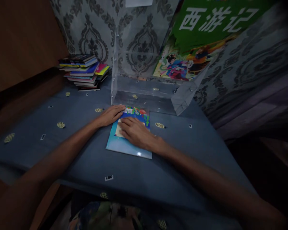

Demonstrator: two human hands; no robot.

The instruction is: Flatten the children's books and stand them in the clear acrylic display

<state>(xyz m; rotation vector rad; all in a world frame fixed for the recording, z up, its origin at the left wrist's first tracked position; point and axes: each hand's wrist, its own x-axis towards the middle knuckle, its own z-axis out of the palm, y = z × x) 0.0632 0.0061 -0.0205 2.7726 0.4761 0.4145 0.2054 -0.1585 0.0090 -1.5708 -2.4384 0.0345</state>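
Note:
A blue picture book (127, 147) lies closed and flat on the table, a white barcode label near its far left corner. My left hand (111, 115) rests at that corner, fingers stretched out over the edge beside the label. Across the middle of the cover lies my right hand (136, 131), palm down with its fingers extended, hiding part of a cream-coloured panel. Neither hand grips the book. Just beyond it stands a clear acrylic rack (144, 92), close to the book's far edge.
A green book (196, 41) with large white characters leans upright in the rack's right side. To the back left is an uneven stack of books (85, 72). A blue patterned cloth (69, 143) covers the table; patterned wallpaper (93, 35) rises behind.

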